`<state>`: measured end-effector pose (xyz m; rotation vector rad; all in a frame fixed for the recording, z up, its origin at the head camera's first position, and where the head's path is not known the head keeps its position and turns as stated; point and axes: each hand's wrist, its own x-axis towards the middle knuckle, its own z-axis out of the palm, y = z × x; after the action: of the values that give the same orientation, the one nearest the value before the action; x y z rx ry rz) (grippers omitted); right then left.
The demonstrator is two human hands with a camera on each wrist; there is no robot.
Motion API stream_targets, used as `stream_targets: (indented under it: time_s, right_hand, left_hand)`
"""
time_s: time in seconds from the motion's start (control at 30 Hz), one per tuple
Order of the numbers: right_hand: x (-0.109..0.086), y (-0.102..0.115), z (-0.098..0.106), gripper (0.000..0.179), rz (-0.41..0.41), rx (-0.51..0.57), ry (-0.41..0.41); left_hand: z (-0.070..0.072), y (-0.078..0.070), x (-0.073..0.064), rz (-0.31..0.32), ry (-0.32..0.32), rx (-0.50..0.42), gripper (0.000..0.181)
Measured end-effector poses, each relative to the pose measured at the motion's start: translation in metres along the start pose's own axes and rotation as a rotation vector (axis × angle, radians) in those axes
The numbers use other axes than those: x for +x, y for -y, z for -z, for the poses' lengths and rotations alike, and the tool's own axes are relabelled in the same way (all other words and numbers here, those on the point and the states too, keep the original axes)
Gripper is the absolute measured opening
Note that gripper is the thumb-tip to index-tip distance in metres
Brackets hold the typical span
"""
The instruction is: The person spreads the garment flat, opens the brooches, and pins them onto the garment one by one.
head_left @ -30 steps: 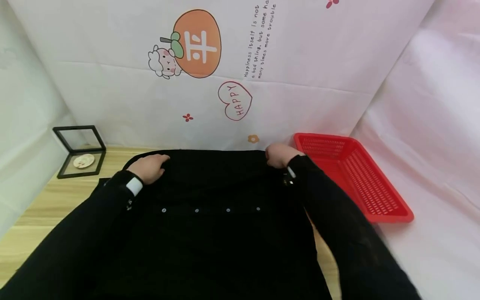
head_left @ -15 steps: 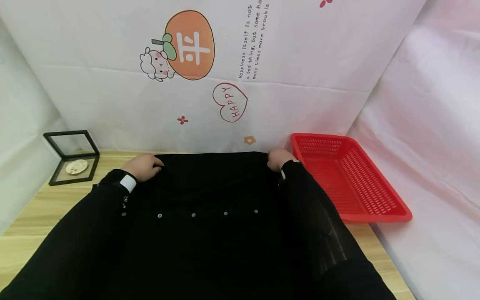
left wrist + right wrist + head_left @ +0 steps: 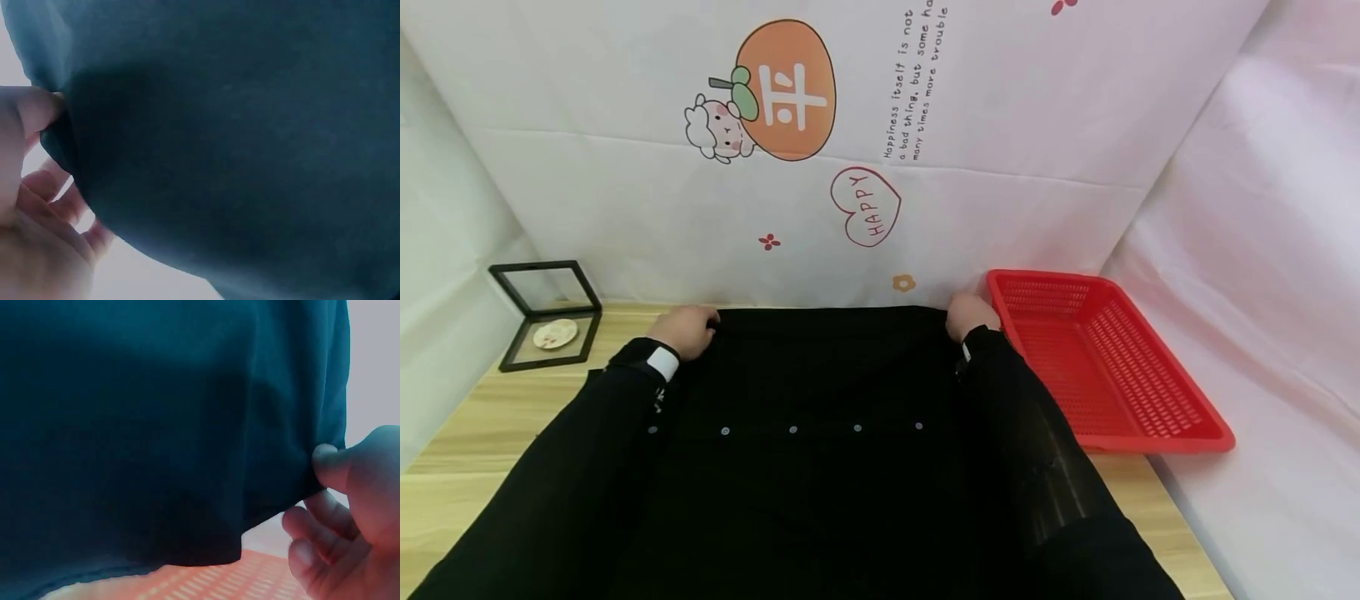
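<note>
A black button-up shirt point(image 3: 820, 367) spreads wide in front of me, with a row of small buttons running across it. At its far left corner my left hand point(image 3: 683, 332) pinches the edge. In the left wrist view the thumb presses the cloth point(image 3: 237, 137) while the other fingers curl behind it. My right hand point(image 3: 970, 317) pinches the far right corner, beside the red basket. The right wrist view shows thumb and fingertips on the shirt's edge point(image 3: 187, 456), which hangs in folds. Between both hands the far edge runs nearly straight. Black sleeves cover the shirt's sides.
A red plastic basket point(image 3: 1075, 442) stands at the right, partly behind my right sleeve. At the left, a black hinged frame point(image 3: 546, 365) stands on the wooden table point(image 3: 460, 450) with a round cream-coloured piece in it. A white printed cloth point(image 3: 1015, 108) rises behind.
My hands have spread a little farther apart, and the shirt's far edge between them has straightened. The left fingers, more extended before, are now folded on the cloth. The head view has shifted slightly.
</note>
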<state>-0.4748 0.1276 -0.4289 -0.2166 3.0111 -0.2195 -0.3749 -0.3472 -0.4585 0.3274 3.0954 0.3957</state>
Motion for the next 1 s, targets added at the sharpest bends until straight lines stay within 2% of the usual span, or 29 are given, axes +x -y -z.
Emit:
stream_targets:
  time_s: [0.1, 0.2, 0.37, 0.53, 0.63, 0.73, 0.83, 0.93, 1.0]
  right_hand:
    - [0.000, 0.000, -0.010, 0.016, -0.057, 0.020, -0.026]
    - [0.000, -0.002, -0.023, 0.017, -0.084, 0.015, -0.036]
    - [0.002, -0.008, -0.040, 0.038, -0.111, 0.024, -0.008]
    - [0.008, -0.012, -0.044, 0.049, -0.118, 0.027, -0.012]
    - [0.010, -0.012, -0.042, 0.051, -0.115, 0.025, 0.005]
    - [0.009, -0.011, -0.039, 0.051, -0.119, 0.032, 0.028]
    - [0.007, -0.008, -0.037, 0.052, -0.118, 0.031, 0.047]
    - [0.007, -0.007, -0.036, 0.055, -0.123, 0.030, 0.072]
    - [0.008, -0.007, -0.035, 0.058, -0.133, 0.028, 0.095]
  left_hand:
    - [-0.003, 0.000, -0.001, 0.023, 0.029, 0.034, 0.027]
    - [-0.007, 0.002, -0.002, 0.070, 0.070, 0.029, 0.032]
    - [-0.014, 0.010, 0.000, 0.172, 0.097, -0.027, 0.048]
    - [-0.016, 0.027, 0.000, 0.255, 0.108, -0.067, 0.063]
    - [-0.012, 0.036, -0.003, 0.244, 0.079, -0.129, 0.061]
    - [-0.006, 0.045, -0.008, 0.232, -0.021, -0.173, 0.050]
    - [-0.002, 0.058, -0.013, 0.247, -0.098, -0.159, 0.040]
    - [0.001, 0.070, -0.015, 0.247, -0.066, -0.114, 0.039]
    - [0.004, 0.075, -0.014, 0.235, -0.021, -0.149, 0.037]
